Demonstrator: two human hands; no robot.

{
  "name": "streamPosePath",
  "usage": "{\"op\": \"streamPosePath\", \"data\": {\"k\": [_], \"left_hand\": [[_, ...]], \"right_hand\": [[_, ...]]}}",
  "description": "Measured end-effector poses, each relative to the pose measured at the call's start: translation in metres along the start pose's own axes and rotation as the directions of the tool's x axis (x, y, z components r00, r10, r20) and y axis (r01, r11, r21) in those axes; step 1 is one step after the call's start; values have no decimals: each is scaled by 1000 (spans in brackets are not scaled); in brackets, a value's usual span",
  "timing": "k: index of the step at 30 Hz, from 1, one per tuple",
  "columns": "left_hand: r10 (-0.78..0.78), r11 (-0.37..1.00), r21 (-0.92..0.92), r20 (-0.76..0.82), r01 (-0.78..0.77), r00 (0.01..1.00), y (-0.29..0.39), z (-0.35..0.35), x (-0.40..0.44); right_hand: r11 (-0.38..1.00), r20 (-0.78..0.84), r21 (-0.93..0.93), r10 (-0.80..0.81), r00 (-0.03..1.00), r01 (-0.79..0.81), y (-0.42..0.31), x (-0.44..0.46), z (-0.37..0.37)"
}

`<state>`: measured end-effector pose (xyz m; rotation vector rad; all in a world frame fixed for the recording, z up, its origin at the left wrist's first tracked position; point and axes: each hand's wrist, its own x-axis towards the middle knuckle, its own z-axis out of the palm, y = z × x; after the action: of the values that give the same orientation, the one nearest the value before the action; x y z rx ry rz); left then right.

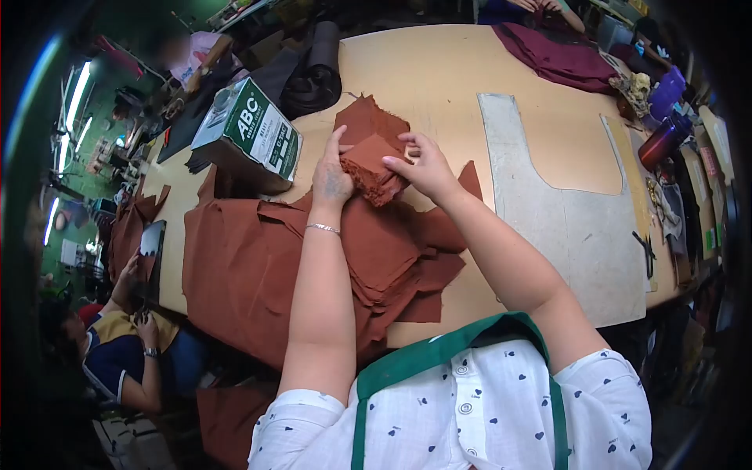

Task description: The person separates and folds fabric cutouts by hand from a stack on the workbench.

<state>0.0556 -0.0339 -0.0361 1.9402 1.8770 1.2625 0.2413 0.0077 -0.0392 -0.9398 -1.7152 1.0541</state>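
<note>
My left hand [332,174] grips the left side of a thick stack of rust-brown fabric pieces [373,153] with frayed edges. The thumb and fingers of my right hand [431,168] close on the stack's right edge, with the thumb on the top piece. Below both hands, more rust-brown fabric [251,258] lies in loose, overlapping layers and hangs over the table's near edge. Just left of my left hand stands a green and white ABC box [262,133].
A large grey pattern piece [540,235] lies on the table [423,63] at right, with black scissors [647,252] near its edge. A bottle [664,139], maroon fabric [552,59] and a dark roll [319,63] are farther off. A co-worker [129,352] sits at lower left.
</note>
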Motion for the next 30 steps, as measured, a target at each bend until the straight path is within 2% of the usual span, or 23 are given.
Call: {"op": "streamPosePath", "data": {"k": [2,4,7,8,11,12,15,16,19,20,23,24,27,30], "left_hand": [[-11,997,-74,10,11,1000,-4,-1,1],[-10,995,-96,31,13,999,6,-4,1],[-64,979,-192,49,72,997,-1,-3,4],[-35,932,-357,84,63,996,-4,-6,3],[-34,886,-463,-31,16,999,5,-5,-5],[31,937,-345,-92,-61,995,10,-8,-6],[-97,945,-315,-9,89,995,26,-15,-12],[-29,976,-217,-9,26,1000,24,-15,-13],[15,920,-391,68,13,998,26,-15,-17],[113,865,-486,-50,-123,992,35,-10,-18],[39,851,-524,48,-8,998,25,-12,-18],[70,910,-412,22,-54,997,38,-13,-16],[41,977,-211,6,-39,999,42,-12,-15],[3,971,-237,-47,-15,999,42,-10,-14]], "right_hand": [[944,120,255,182,976,-207,18,-5,8],[812,274,419,312,910,-405,8,-13,8],[691,331,582,279,901,-428,-11,-20,4],[659,299,633,276,913,-406,-10,-17,4],[725,219,641,142,965,-252,-29,-13,2],[736,164,648,118,979,-197,-30,-11,1],[756,53,644,105,993,-114,-19,-4,0],[746,-8,661,114,993,-81,-18,1,3],[762,-54,647,88,995,-32,-18,18,6],[737,-71,676,73,995,-6,-20,25,8],[777,12,627,47,999,-44,-17,43,10],[778,-4,628,50,999,-37,-18,44,13],[857,-56,515,47,997,-11,-19,43,19],[801,-142,595,22,990,68,-22,33,26]]}}
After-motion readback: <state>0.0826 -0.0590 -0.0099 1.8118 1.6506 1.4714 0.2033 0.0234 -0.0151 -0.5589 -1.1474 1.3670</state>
